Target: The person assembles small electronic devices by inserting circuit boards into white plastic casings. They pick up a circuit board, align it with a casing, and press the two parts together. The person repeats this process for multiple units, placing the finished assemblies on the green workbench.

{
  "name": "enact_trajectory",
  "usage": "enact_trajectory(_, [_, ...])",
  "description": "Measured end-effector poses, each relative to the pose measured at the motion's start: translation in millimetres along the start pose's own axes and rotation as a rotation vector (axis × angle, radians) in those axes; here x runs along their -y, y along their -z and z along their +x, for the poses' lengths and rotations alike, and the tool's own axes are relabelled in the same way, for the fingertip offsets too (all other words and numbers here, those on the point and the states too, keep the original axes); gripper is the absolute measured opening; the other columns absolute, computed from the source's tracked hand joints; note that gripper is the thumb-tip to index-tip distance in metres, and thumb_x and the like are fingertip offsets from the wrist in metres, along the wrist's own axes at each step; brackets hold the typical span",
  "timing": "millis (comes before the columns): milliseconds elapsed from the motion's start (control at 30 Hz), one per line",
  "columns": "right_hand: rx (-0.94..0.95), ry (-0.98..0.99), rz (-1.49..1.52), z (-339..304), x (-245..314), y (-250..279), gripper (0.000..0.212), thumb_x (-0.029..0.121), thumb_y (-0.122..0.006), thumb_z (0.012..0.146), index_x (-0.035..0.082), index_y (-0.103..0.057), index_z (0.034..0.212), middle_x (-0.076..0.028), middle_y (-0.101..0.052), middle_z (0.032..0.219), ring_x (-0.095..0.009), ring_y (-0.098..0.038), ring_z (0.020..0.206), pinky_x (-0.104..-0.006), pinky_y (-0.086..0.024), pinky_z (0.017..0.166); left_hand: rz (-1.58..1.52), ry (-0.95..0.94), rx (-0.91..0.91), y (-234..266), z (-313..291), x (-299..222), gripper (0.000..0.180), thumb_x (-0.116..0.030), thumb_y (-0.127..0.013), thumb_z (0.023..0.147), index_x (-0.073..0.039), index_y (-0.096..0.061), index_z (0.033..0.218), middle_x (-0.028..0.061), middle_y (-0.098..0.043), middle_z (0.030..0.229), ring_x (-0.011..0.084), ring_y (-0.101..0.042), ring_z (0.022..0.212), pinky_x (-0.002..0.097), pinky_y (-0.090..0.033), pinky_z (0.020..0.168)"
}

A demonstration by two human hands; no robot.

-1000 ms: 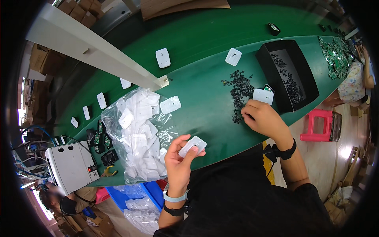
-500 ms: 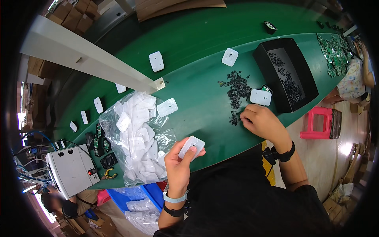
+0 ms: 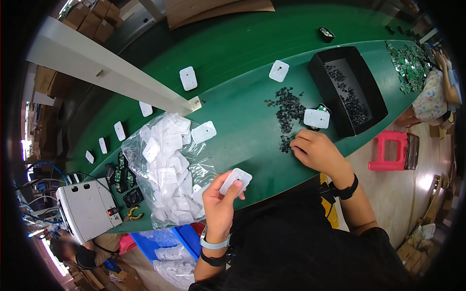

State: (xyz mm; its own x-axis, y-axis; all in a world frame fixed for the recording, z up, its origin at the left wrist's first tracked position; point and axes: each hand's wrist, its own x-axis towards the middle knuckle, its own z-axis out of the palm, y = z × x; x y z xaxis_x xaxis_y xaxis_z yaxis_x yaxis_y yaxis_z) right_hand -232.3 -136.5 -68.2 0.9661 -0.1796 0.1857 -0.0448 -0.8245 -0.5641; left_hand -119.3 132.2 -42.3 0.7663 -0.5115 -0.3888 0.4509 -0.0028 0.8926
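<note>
My left hand [image 3: 217, 202] is closed around a white plastic cover [image 3: 236, 181] with rounded corners and small holes, its thumb pressed on the face. At the near end of a pile of small black parts [image 3: 290, 107], my right hand [image 3: 318, 151] has its fingers bent and drawn together. Whatever lies between those fingertips is too small to make out. Just beyond the right hand, another white cover [image 3: 316, 119] rests on a black housing with a bit of green circuit board showing. A clear plastic bag [image 3: 160, 160] full of white covers lies left of my left hand.
An open black box [image 3: 340, 127] holding small black parts stands to the right. Green circuit boards [image 3: 410, 68] are heaped at the far right, near another person. A white post [image 3: 111, 65] slants over the left side. A grey machine [image 3: 87, 208] sits at the left end.
My right hand has shifted slightly left along the near edge of the black parts. The left hand still holds the white cover in about the same place. The view has moved slightly.
</note>
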Motion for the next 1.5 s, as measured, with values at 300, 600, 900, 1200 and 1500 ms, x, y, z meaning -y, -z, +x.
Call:
enact_trajectory(300, [-0.105,-0.048,0.116,0.4,18.1,8.3,0.014,0.000,-0.073,0.076,0.003,-0.066,0.088,-0.009,-0.064,0.083,-0.029,-0.066,0.074,-0.0372,-0.054,0.063,0.020,-0.009,0.095,-2.3,-6.2,-5.9,0.037,-0.002,-0.062,0.099,0.005,-0.060,0.136,0.0100,-0.061,0.112,0.0180,-0.067,0.089,0.0294,-0.057,0.077])
enact_trajectory(600, [-0.041,0.350,0.168,25.6,92.1,25.8,0.018,0.007,-0.076,0.076,0.005,-0.064,0.089,-0.004,-0.058,0.084,-0.022,-0.062,0.074,-0.0343,-0.051,0.057,0.051,0.007,0.234,-16.9,-24.0,-34.2,0.042,0.008,-0.060,0.094,0.008,-0.059,0.136,0.0120,-0.065,0.112,0.0178,-0.067,0.086,0.0304,-0.057,0.078])
enact_trajectory(900, [0.048,0.517,0.064,25.1,97.4,28.6,0.014,0.013,-0.071,0.079,0.006,-0.059,0.083,-0.003,-0.051,0.079,-0.019,-0.059,0.074,-0.0326,-0.053,0.060,0.098,0.041,0.232,-11.9,-30.8,-37.7,0.039,0.008,-0.061,0.093,0.007,-0.063,0.132,0.0105,-0.069,0.106,0.0145,-0.064,0.078,0.0273,-0.053,0.072])
enact_trajectory(1200, [0.121,0.417,0.103,27.1,107.6,36.3,0.017,0.010,-0.073,0.077,0.006,-0.061,0.089,-0.005,-0.054,0.085,-0.021,-0.060,0.077,-0.0336,-0.055,0.064,0.174,0.006,0.257,-12.1,-27.7,-33.9,0.037,0.008,-0.060,0.093,0.003,-0.066,0.129,0.0048,-0.063,0.099,0.0082,-0.058,0.072,0.0214,-0.046,0.063])
enact_trajectory(1500, [0.257,-0.119,0.702,33.0,102.5,32.4,0.036,0.005,-0.074,0.075,0.003,-0.059,0.108,-0.010,-0.066,0.094,-0.023,-0.068,0.078,-0.0334,-0.056,0.067,0.231,-0.024,0.241,-18.1,-26.7,-25.3,0.027,0.004,-0.062,0.095,0.002,-0.069,0.122,0.0044,-0.067,0.106,0.0065,-0.061,0.084,0.0214,-0.050,0.072])
